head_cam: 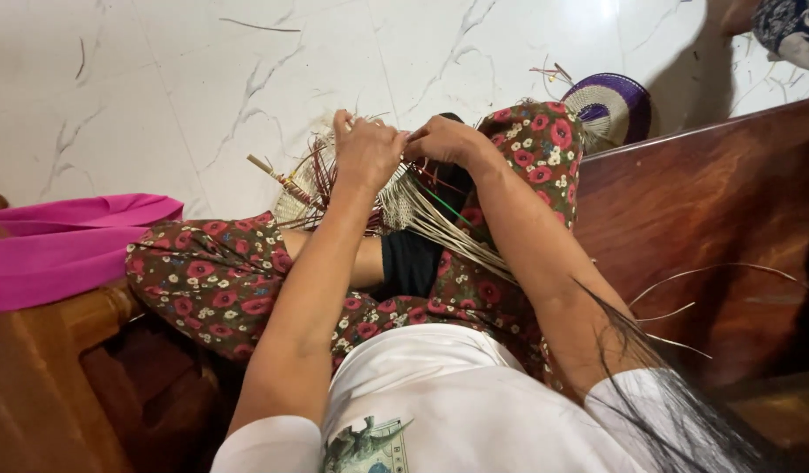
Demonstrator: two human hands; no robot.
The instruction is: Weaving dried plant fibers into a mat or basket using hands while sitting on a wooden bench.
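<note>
Most of the view is white marble-patterned floor tile (159, 79), veined in grey, with a dark polished wooden bench (711, 219) rising along the right side and a lighter wooden seat edge (36, 377) at lower left. Over that left edge lies a folded magenta cloth (63, 245). The person sits between these, wearing a white shirt (439, 394) and brown trousers printed with red and white flowers (220, 280), knees drawn up so the lap faces the camera.

Resting on the knees is a partly woven basket piece (395, 201), pale natural strips mixed with dark red ones, its loose ends fanning out; a sheaf of pale strips (457, 241) trails down across the right thigh. Both hands meet at its upper edge. The left hand (365, 149) is curled into a fist-like grip, fingers closed over the top of the weaving. The right hand (444, 138) sits just beside it, touching, its fingers bent and pinching a strand at the rim; exactly which strand cannot be told.

Behind the right knee, on the floor, sits a finished purple-and-white woven fan (610, 105). A single stray strip (255, 26) lies on the tile near the top.
</note>
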